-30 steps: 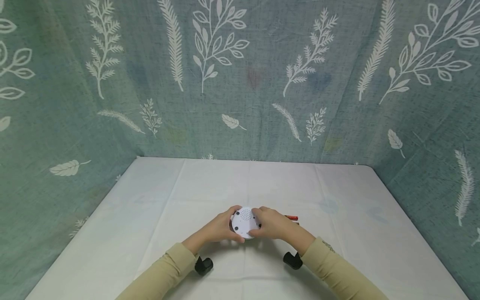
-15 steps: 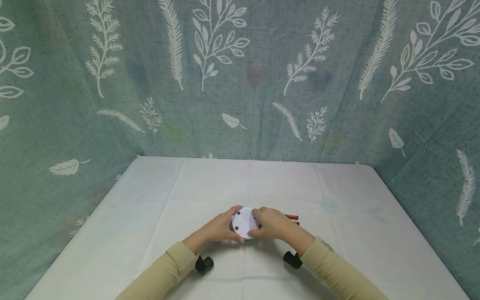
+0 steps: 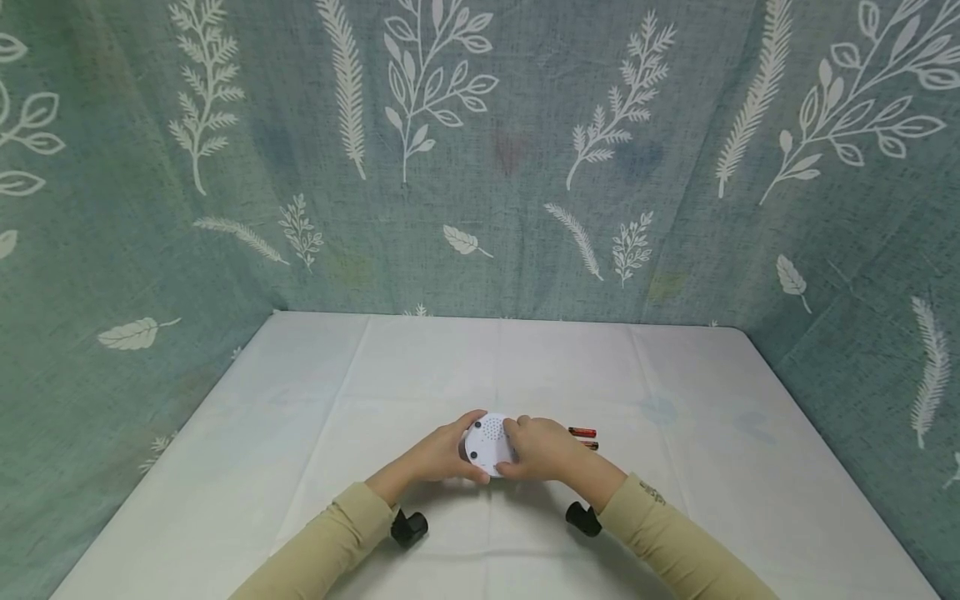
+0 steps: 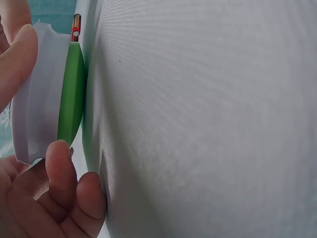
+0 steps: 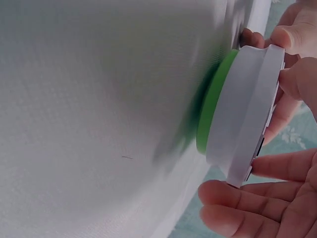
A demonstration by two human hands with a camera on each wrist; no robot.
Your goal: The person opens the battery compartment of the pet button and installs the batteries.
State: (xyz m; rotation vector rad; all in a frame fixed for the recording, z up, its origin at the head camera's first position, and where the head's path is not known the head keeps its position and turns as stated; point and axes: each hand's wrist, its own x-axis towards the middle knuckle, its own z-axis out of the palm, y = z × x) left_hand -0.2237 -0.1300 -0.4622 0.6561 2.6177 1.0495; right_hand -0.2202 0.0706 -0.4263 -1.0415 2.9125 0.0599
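The white round device (image 3: 486, 448) is between both hands, green side (image 4: 73, 94) toward the surface (image 3: 675, 500), apparently so its perforated face is reachable. The left hand (image 3: 444, 452) grips the device's left rim; the right hand (image 3: 543, 447) pinches its right edge, probably steadying it. Two red batteries (image 3: 582, 432) lie right of the device.

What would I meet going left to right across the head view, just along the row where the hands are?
Left hand, white round gadget, right hand, red batteries.
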